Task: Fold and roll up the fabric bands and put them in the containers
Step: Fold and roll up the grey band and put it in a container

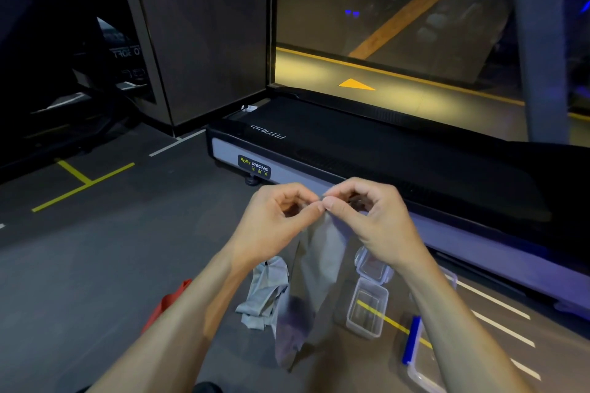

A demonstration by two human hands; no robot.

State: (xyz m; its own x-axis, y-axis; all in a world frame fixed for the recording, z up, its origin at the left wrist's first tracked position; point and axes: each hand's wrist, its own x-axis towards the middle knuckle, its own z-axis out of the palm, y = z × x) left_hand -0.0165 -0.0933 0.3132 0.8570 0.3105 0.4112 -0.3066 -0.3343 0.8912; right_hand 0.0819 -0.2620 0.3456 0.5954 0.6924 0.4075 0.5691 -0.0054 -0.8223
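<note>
"BODY STRONG", "FITNESS" on treadmill [351, 150]

This is a gym. A treadmill [367, 150] lies low across the dark rubber floor [95, 265], its grey side rail bearing a "BODY STRONG" label [254, 166] and its deck printed "FITNESS". Yellow and white tape lines [79, 183] mark out the floor, and a glass wall [399, 16] reflects a yellow arrow [356, 84]
</note>
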